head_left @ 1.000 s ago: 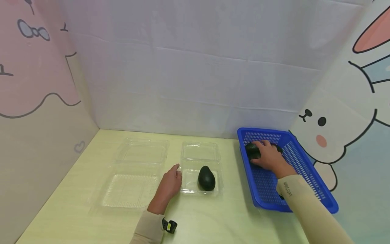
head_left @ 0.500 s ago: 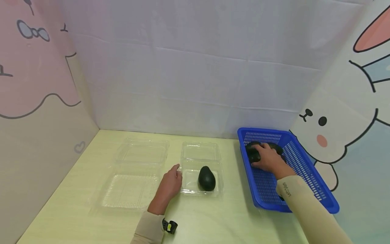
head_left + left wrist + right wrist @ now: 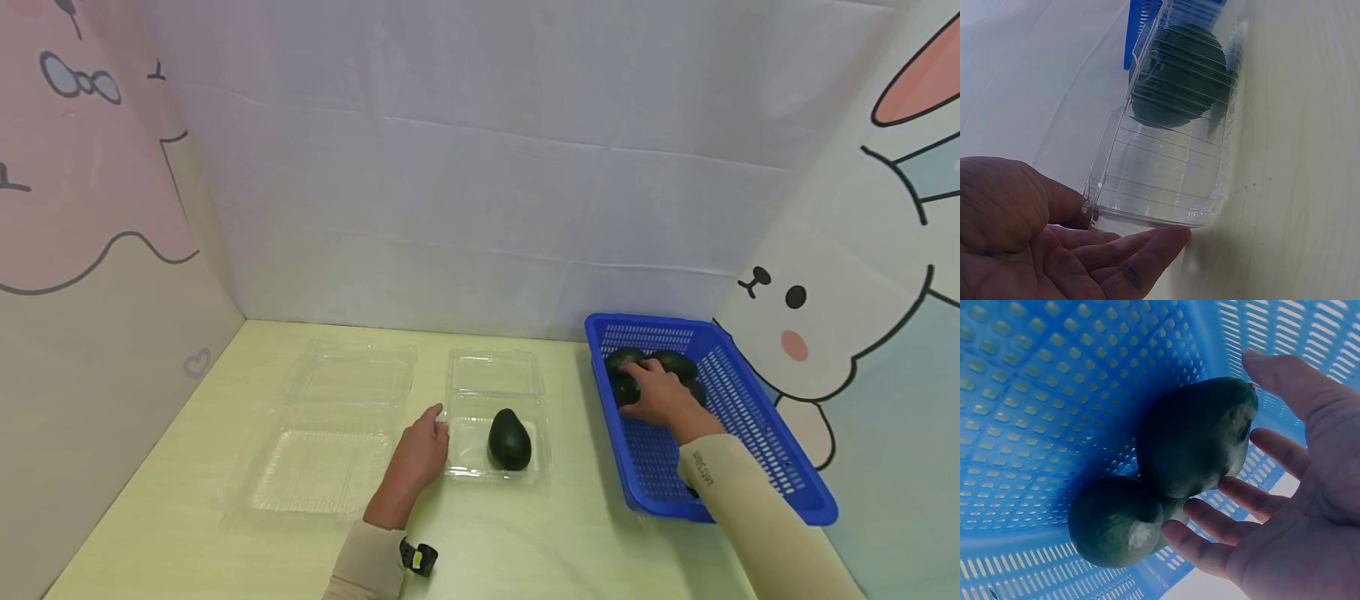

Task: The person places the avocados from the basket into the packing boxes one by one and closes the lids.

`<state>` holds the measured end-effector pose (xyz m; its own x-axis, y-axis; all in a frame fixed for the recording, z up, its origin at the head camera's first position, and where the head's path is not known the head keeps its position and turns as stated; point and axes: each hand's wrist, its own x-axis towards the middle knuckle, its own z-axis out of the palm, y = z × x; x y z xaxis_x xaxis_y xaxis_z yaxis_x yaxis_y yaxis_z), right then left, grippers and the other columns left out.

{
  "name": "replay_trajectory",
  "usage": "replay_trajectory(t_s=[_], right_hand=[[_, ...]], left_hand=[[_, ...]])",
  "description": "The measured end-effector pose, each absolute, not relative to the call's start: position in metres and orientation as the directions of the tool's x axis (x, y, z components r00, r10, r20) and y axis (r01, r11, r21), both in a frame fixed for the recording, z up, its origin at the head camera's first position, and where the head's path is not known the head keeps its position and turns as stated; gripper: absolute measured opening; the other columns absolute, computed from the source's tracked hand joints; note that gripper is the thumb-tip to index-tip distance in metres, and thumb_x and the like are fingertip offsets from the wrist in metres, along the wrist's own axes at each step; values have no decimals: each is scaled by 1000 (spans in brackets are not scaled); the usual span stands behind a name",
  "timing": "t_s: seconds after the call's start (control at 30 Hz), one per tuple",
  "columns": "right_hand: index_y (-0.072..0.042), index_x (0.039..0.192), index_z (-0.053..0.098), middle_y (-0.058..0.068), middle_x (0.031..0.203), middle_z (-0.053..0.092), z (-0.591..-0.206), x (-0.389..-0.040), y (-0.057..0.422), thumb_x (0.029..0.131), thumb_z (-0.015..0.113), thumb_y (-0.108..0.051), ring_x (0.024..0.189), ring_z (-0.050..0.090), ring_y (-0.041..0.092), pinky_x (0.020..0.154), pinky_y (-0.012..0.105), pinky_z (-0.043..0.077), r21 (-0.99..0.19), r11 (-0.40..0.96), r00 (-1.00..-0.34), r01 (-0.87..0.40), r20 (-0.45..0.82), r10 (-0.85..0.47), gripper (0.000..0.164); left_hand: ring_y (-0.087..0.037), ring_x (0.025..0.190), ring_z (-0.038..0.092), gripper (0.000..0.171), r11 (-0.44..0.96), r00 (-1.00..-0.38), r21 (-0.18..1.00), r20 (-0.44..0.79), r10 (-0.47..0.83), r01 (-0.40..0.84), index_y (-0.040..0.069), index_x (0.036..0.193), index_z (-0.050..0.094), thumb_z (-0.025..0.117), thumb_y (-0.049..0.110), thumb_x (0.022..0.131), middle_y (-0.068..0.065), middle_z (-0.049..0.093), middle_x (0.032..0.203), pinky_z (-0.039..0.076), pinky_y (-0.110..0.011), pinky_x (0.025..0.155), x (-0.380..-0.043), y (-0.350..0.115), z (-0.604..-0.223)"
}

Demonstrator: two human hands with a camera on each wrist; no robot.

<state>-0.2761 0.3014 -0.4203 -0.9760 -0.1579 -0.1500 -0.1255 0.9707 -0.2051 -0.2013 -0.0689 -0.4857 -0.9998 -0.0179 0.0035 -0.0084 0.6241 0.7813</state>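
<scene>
Since the frame a second ago, my right hand [image 3: 660,396] has drawn back slightly inside the blue basket [image 3: 649,454], baring more of the avocados at its far end; my left hand [image 3: 417,450] has stayed put. Its right-hand fingers are spread and loosely bent beside the nearer avocado [image 3: 624,390], which lies against the basket's left wall, with the thumb apart from them; they have not closed on it, and I can't tell whether they touch it. Around that hand, still in the basket, I see a second avocado [image 3: 626,358] just behind, a third avocado [image 3: 677,363] to the right and a partly hidden fourth avocado [image 3: 697,392].

Left of the basket on the bench [image 3: 540,533], the small clear container [image 3: 465,442] sits open with a lone avocado [image 3: 509,440] in its base. My left fingers are relaxed and nearly straight, touching the container's end farthest from the basket, thumb at its rim. Farther left of the basket lies the larger clear container [image 3: 330,471], also open.
</scene>
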Motion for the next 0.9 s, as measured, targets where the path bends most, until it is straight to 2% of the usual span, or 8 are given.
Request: replay_trajectory(t_s=[0.23,0.67,0.9], right_hand=[[0,149,48,40,149,34,-424,-277,303,87,83,-22,129,35,70,95,80,36,-204,971,-974,-121,-165,-156,74],[1,147,49,40,144,40,-430,-274,304,87,82,-17,125,39,68,95,80,35,-169,976,-977,-137,-139,-161,71],[0,149,48,39,145,39,-434,-271,300,87,81,-12,127,37,68,97,80,35,-153,977,-976,-147,-141,-169,71]], left_hand=[[-26,84,58,42,626,-1000,780,1,-21,-13,-12,142,50,48,7,106,-26,68,117,52,-51,80,-201,-68,-486],[-24,81,57,42,621,-1000,784,3,-14,-6,-12,143,50,48,7,106,-20,69,105,52,-49,78,-202,-69,-487],[-24,80,57,42,630,-1000,777,11,-23,-5,-11,143,51,48,7,105,-21,69,108,51,-49,79,-203,-70,-488]])
